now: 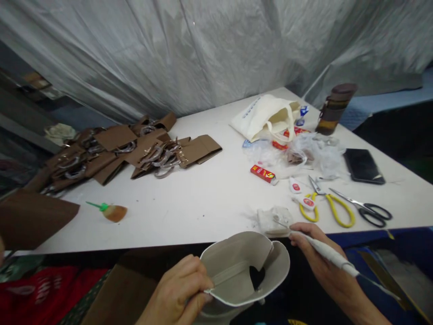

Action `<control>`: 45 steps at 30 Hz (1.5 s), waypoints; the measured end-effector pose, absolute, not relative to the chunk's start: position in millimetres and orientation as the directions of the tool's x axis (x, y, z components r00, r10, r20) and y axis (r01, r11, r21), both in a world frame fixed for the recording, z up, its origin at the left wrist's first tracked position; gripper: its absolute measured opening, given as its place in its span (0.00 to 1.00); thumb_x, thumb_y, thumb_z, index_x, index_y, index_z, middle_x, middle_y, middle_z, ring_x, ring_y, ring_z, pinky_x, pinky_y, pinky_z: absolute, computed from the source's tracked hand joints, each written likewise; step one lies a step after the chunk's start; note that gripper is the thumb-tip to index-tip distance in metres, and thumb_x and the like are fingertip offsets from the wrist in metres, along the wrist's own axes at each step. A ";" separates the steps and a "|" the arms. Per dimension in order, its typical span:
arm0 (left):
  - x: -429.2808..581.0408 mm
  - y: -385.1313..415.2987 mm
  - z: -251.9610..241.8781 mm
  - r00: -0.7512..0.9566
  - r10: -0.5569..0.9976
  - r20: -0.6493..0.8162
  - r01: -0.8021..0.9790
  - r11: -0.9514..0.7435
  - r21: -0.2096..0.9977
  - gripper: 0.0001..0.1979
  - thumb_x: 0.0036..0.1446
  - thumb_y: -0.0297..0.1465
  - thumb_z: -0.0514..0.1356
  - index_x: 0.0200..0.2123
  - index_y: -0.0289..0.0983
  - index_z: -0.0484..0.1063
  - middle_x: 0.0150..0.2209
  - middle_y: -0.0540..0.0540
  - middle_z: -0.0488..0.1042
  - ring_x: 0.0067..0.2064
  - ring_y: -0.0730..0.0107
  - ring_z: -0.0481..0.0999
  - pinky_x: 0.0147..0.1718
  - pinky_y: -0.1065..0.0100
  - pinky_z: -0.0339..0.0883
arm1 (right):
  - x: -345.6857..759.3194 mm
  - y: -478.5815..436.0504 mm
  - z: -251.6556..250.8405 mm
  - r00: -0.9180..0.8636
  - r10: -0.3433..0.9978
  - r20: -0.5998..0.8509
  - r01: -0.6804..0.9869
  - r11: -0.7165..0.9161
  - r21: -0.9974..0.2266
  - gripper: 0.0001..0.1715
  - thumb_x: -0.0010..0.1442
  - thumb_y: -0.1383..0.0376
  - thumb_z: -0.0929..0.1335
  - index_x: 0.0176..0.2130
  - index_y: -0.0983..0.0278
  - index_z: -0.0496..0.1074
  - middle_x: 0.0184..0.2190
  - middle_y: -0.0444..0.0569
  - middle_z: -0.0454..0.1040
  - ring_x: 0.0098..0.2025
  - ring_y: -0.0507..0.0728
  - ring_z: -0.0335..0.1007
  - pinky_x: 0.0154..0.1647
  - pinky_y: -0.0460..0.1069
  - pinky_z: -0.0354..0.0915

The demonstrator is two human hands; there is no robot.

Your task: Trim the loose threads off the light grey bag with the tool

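My left hand (182, 289) pinches the rim of a grey-beige bag body (233, 271) between thumb and fingers. The bag piece gapes upward over the table's front edge, with a dark hole low in its inner wall. In my right hand (316, 253) is a pen-like tool (328, 253) with a white wrapped handle, a thin metal tip and what looks like a cord at its rear. That tip reaches a whitish lumpy pad (274, 220) at the table edge; whether it presses on it I cannot tell.
Brown bags with clear-wrapped handles (135, 149) are piled at left, near a green-tipped glue bottle (113, 212). On the right lie yellow-handled scissors (338, 210), black-handled scissors (372, 212), a phone (363, 166), a red box (263, 174), a cream tote (267, 118) and a drink bottle (336, 108).
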State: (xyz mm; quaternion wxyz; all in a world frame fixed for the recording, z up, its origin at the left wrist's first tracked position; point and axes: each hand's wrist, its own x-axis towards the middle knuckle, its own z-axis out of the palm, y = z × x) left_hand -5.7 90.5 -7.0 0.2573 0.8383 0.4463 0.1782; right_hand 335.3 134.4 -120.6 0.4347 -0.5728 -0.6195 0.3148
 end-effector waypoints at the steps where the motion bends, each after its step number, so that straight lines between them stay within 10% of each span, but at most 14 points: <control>1: -4.1 94.4 -7.8 0.527 0.847 0.070 0.657 -0.457 0.600 0.08 0.68 0.26 0.56 0.36 0.40 0.71 0.32 0.48 0.72 0.36 0.67 0.74 0.34 0.68 0.66 | 334.6 137.2 -123.2 0.029 0.985 0.172 0.432 0.143 -0.891 0.16 0.73 0.50 0.67 0.47 0.58 0.75 0.39 0.46 0.80 0.39 0.58 0.79 0.41 0.47 0.75; 12: 3.2 125.3 -18.3 0.469 0.881 0.063 0.642 -0.389 0.660 0.12 0.70 0.30 0.57 0.32 0.40 0.73 0.30 0.50 0.71 0.33 0.71 0.73 0.31 0.71 0.64 | 326.1 152.3 -132.3 -0.072 0.955 0.286 0.441 0.288 -0.850 0.09 0.75 0.57 0.66 0.46 0.58 0.74 0.40 0.47 0.79 0.42 0.59 0.77 0.46 0.51 0.71; 27: 8.1 127.2 -17.5 0.457 0.889 0.009 0.648 -0.340 0.682 0.09 0.67 0.24 0.57 0.33 0.39 0.73 0.31 0.50 0.71 0.35 0.69 0.72 0.33 0.69 0.62 | 306.8 173.6 -103.7 -0.402 0.767 0.499 0.674 0.617 -0.406 0.24 0.80 0.57 0.58 0.39 0.65 0.73 0.30 0.50 0.74 0.33 0.60 0.71 0.37 0.53 0.61; 39: 2.9 117.1 -14.1 0.364 0.929 -0.063 0.643 -0.202 0.739 0.09 0.58 0.17 0.65 0.31 0.38 0.77 0.31 0.51 0.71 0.36 0.72 0.72 0.35 0.70 0.61 | 317.0 156.5 -113.1 -0.189 0.853 0.486 0.528 0.506 -0.682 0.12 0.75 0.57 0.65 0.44 0.59 0.74 0.36 0.48 0.78 0.37 0.60 0.75 0.43 0.53 0.66; 45: 5.3 113.5 -9.1 0.400 0.915 -0.058 0.627 -0.227 0.746 0.06 0.59 0.21 0.67 0.32 0.37 0.78 0.31 0.50 0.72 0.36 0.70 0.72 0.35 0.70 0.61 | 279.3 129.9 -81.5 -0.299 0.947 0.118 0.026 0.132 -0.991 0.18 0.76 0.52 0.63 0.41 0.58 0.76 0.34 0.45 0.76 0.35 0.57 0.74 0.36 0.48 0.69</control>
